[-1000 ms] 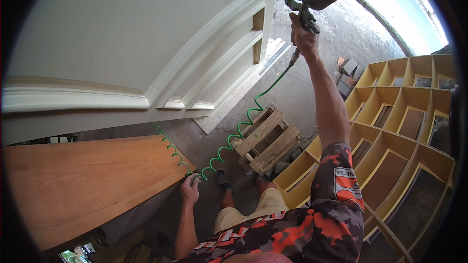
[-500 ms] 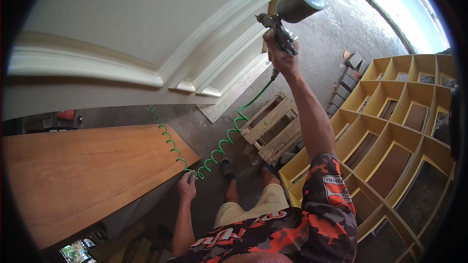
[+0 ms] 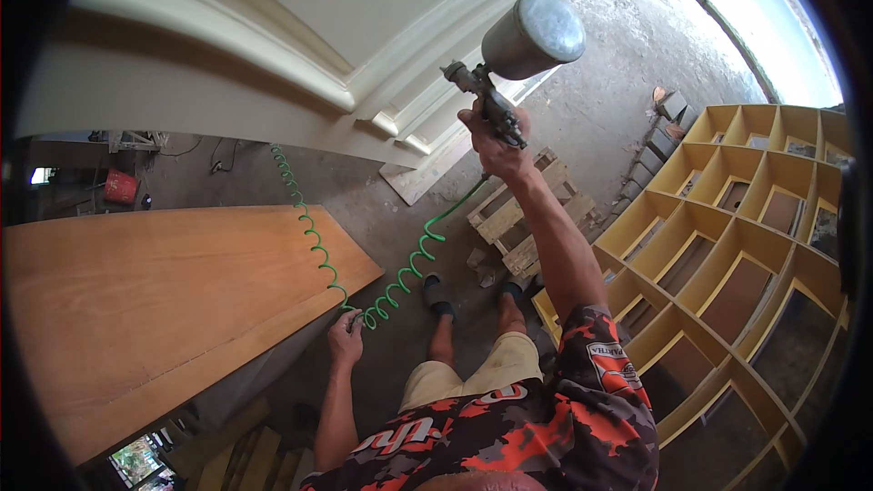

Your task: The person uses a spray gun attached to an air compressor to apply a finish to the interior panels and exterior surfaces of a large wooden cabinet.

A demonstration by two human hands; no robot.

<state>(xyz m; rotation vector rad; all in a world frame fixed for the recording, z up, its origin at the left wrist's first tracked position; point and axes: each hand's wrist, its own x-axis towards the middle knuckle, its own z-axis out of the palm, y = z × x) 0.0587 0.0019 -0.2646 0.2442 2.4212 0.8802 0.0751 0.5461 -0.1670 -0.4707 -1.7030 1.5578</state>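
Note:
My right hand [image 3: 498, 141] is wrapped round the grip of a metal spray gun [image 3: 491, 102], raised with its nozzle toward the left. On top of the gun sits a round silver paint cup [image 3: 536, 36]. Just beyond the nozzle stands a cream-white panelled door [image 3: 300, 0] with raised mouldings. A green coiled air hose [image 3: 400, 286] runs from the gun's handle down to my left hand [image 3: 346, 336], whose fingers are closed on it. From there the hose goes on up past the corner of an orange-brown wooden board. Whether the gun is spraying cannot be seen.
The wooden board [image 3: 182, 300] lies flat at the left. On the right stands a yellow shelf unit [image 3: 700, 264] with many compartments. A small wooden pallet [image 3: 527, 218] lies on the floor by my feet. Grey blocks [image 3: 650, 150] line the floor, and a red bucket [image 3: 120, 186] is far left.
The spray gun in my right hand has moved left and nearer to me. My left hand still grips the hose. The view has shifted, showing more floor beyond the board.

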